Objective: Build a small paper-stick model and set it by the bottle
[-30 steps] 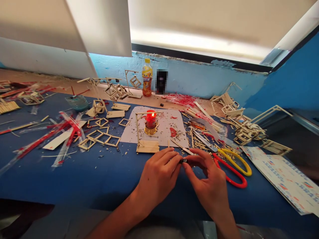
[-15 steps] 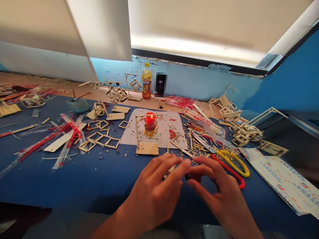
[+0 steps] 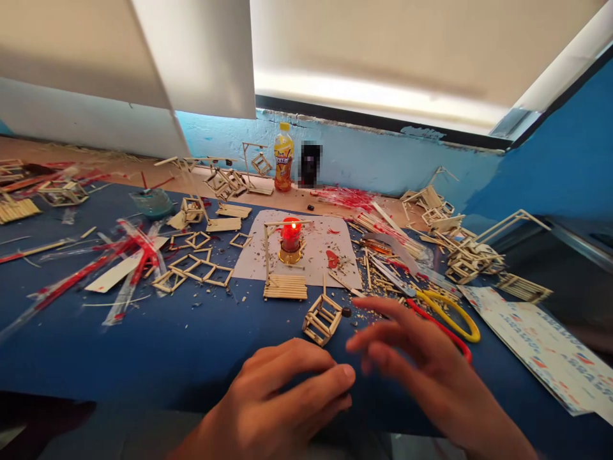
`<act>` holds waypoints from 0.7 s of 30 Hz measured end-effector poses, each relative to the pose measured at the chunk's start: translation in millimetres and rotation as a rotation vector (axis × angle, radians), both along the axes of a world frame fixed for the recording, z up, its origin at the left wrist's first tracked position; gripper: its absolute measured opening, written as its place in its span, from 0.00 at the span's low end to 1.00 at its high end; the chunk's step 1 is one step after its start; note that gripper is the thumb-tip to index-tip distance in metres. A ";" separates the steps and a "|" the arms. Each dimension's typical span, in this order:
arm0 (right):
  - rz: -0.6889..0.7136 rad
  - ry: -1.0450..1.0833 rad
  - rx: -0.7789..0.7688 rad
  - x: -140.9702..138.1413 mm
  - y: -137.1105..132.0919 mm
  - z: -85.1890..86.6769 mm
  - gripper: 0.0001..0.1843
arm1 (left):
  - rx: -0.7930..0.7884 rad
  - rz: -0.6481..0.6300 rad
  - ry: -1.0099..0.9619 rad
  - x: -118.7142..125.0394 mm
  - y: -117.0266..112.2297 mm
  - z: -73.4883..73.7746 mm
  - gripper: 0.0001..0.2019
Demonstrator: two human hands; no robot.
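A small cube-shaped frame of thin wooden sticks [image 3: 322,319] sits tilted on the blue tabletop, just beyond my hands. One stick rises from its top. A small dark round piece [image 3: 346,312] is beside its right corner. My left hand [image 3: 292,390] is closer to me than the frame, fingers curled together; what they hold, if anything, is hidden. To the right, my right hand [image 3: 407,358] is raised with its fingers apart and holds nothing; it is slightly blurred. Behind the frame stands a slatted stick base with an upright and crossbar [image 3: 286,287].
A lit red candle [image 3: 291,235] burns on a white sheet [image 3: 249,262]. Scissors [image 3: 447,310] lie by my right hand among stick scraps. Joined stick squares [image 3: 194,271] and red-and-clear wrappers [image 3: 138,246] lie left. A drink bottle [image 3: 283,158] stands at the back.
My hands have separated and drawn back toward me. The stick cube and the dark round piece, mostly covered before, now show on the table. My right hand's fingers have opened out.
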State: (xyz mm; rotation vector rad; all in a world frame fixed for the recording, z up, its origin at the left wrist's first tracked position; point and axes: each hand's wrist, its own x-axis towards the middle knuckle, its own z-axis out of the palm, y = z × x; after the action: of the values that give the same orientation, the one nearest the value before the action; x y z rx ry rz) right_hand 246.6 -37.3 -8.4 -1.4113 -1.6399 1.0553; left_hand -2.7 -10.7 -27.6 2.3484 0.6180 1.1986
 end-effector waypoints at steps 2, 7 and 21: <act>-0.097 -0.265 0.217 10.7 35.7 2.6 0.16 | 0.014 0.072 -0.075 -2.8 3.4 2.6 0.16; 0.039 -0.575 0.357 39.0 127.8 -11.2 0.19 | -0.014 0.212 -0.124 -14.9 22.4 10.4 0.15; 0.180 -0.438 0.270 55.3 164.5 -30.3 0.18 | -0.143 0.340 -0.119 -34.7 31.8 -2.7 0.14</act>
State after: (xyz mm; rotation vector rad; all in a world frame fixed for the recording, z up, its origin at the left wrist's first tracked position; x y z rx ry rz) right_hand 301.9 127.2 -38.7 -1.3951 -2.1652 0.6083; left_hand -37.3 21.1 -30.3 2.0908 1.0552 1.3755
